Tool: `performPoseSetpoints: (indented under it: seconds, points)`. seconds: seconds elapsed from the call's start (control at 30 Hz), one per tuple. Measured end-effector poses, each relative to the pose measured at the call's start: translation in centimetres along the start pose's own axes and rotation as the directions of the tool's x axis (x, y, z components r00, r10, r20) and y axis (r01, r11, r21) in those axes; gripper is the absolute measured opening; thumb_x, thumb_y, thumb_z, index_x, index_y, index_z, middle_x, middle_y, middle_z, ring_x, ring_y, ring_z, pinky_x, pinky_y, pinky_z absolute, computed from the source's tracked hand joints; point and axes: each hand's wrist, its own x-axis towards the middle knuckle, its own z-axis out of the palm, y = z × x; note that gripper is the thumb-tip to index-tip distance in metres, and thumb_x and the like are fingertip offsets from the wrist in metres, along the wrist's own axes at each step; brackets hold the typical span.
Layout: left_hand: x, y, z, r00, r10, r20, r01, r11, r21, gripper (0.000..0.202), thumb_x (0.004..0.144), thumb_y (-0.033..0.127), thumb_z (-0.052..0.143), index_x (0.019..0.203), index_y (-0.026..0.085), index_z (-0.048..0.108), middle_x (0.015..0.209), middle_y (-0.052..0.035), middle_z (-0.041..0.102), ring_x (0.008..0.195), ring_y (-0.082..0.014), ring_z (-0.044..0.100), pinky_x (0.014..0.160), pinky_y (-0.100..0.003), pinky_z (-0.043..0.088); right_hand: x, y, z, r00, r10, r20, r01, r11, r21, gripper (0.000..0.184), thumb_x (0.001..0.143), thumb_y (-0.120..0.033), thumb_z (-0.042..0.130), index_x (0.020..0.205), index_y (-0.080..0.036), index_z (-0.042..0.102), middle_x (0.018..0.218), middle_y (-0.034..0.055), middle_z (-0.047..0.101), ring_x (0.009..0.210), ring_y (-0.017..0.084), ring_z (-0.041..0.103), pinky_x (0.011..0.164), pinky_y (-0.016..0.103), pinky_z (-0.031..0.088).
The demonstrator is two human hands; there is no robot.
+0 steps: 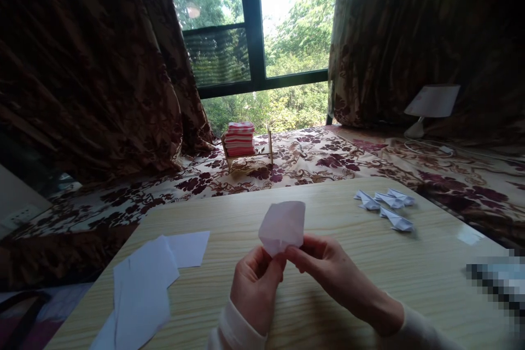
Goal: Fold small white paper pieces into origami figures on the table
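Observation:
A small sheet of white paper [283, 223], partly folded toward its lower corner, is held up above the wooden table. My left hand [256, 284] pinches its bottom corner between thumb and fingers. My right hand [328, 262] grips the lower right edge close beside the left fingertips. The fingers cover the lowest part of the paper, so the fold there is partly hidden. Several folded white paper pieces with pointed ends [388, 205] lie at the table's far right. Loose flat white sheets [143, 290] overlap on the left side.
The pale wooden table [229, 219] has rounded far corners. Beyond it, a floral-covered ledge [311, 158] bears a small rack with folded pink-striped cloths [240, 139] and a white lamp [432, 101]. A pixelated object [498, 279] sits at the right edge.

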Motion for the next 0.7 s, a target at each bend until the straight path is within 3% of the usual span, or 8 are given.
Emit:
performPoseSetpoints:
  seconds: [0.13, 0.27, 0.47, 0.57, 0.6, 0.7]
  points:
    - [0.1, -0.2, -0.1, 0.998, 0.049, 0.031, -0.049, 0.999, 0.017, 0.020, 0.069, 0.033, 0.064, 0.065, 0.013, 0.061, 0.050, 0.0054, 0.043, 0.051, -0.0078, 0.034, 0.049, -0.021, 0.028, 0.1, 0.3, 0.5, 0.999, -0.053, 0.015, 0.052, 0.997, 0.056, 0.026, 0.078, -0.040, 0.058, 0.074, -0.014, 0.063, 0.064, -0.0005, 0.056, 0.065, 0.014, 0.049, 0.061, 0.023, 0.039]
    - [0.2, -0.5, -0.3, 1.000, 0.009, 0.024, -0.009, 1.000, -0.013, 0.023, 0.066, 0.034, 0.065, 0.064, 0.013, 0.060, 0.049, 0.0060, 0.042, 0.048, -0.0069, 0.031, 0.047, -0.021, 0.025, 0.2, 0.7, 0.0, 0.998, -0.059, -0.020, 0.059, 0.997, -0.042, 0.030, 0.079, -0.041, 0.056, 0.070, -0.013, 0.063, 0.059, -0.0018, 0.051, 0.058, 0.011, 0.043, 0.054, 0.023, 0.034]
    - [0.3, -1.0, -0.7, 0.999, -0.039, -0.014, 0.039, 0.999, -0.022, 0.027, 0.063, 0.036, 0.066, 0.056, 0.013, 0.054, 0.044, 0.0066, 0.039, 0.044, -0.0062, 0.031, 0.046, -0.022, 0.022, 0.8, 0.8, -2.2, 0.974, -0.004, -0.228, -0.014, 0.997, -0.079, 0.038, 0.072, -0.047, 0.061, 0.055, -0.013, 0.058, 0.052, -0.0024, 0.046, 0.052, 0.010, 0.039, 0.050, 0.023, 0.032]
    - [0.3, -1.0, -0.9, 0.996, -0.078, -0.043, 0.075, 0.996, -0.056, 0.028, 0.060, 0.037, 0.067, 0.053, 0.014, 0.053, 0.043, 0.0056, 0.043, 0.044, -0.0068, 0.034, 0.047, -0.022, 0.025, 1.1, 0.6, -3.1, 0.939, 0.022, -0.342, -0.035, 0.999, -0.029, 0.044, 0.075, -0.055, 0.053, 0.067, -0.012, 0.063, 0.055, -0.0007, 0.050, 0.055, 0.011, 0.044, 0.053, 0.024, 0.037]
    - [0.2, -0.9, -0.9, 0.995, -0.088, -0.046, 0.085, 0.994, -0.062, 0.028, 0.060, 0.037, 0.067, 0.052, 0.014, 0.053, 0.043, 0.0054, 0.044, 0.044, -0.0070, 0.035, 0.047, -0.021, 0.026, 1.0, 0.4, -3.1, 0.940, 0.064, -0.334, -0.066, 0.998, 0.006, 0.047, 0.075, -0.057, 0.052, 0.071, -0.011, 0.064, 0.058, 0.0011, 0.052, 0.057, 0.012, 0.047, 0.054, 0.024, 0.039]
    - [0.0, -0.4, -0.7, 0.993, -0.113, -0.023, 0.113, 0.993, -0.025, 0.030, 0.060, 0.036, 0.067, 0.047, 0.015, 0.049, 0.041, 0.0055, 0.043, 0.043, -0.0066, 0.035, 0.047, -0.021, 0.026, 0.8, -0.1, -2.5, 0.981, 0.103, -0.164, -0.110, 0.993, -0.035, 0.043, 0.072, -0.054, 0.057, 0.072, -0.011, 0.064, 0.063, 0.0026, 0.056, 0.058, 0.012, 0.047, 0.052, 0.024, 0.039]
